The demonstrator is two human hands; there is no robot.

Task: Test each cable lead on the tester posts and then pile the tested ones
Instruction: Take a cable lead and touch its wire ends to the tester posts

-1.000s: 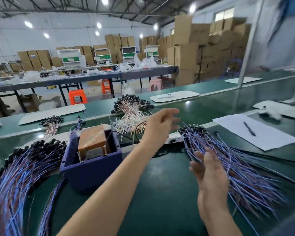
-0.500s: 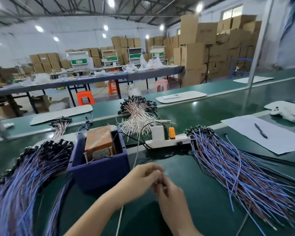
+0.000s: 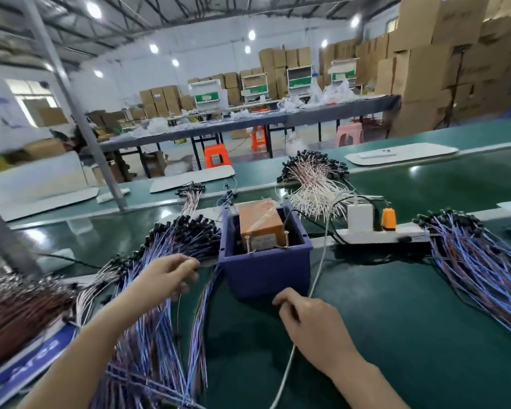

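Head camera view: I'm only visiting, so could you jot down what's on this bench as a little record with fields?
Tester: orange block with two metal posts, sitting inside a blue bin
Left hand: over the left pile of blue leads; grip unclear
Right hand: fingers curled, in front of the bin beside a white cable; hold unclear
Other piles: blue leads at right, pale leads behind the bin
Power strip: right of the bin

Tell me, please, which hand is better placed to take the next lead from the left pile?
Left: the left hand lies over that pile; the right hand is apart, before the bin.
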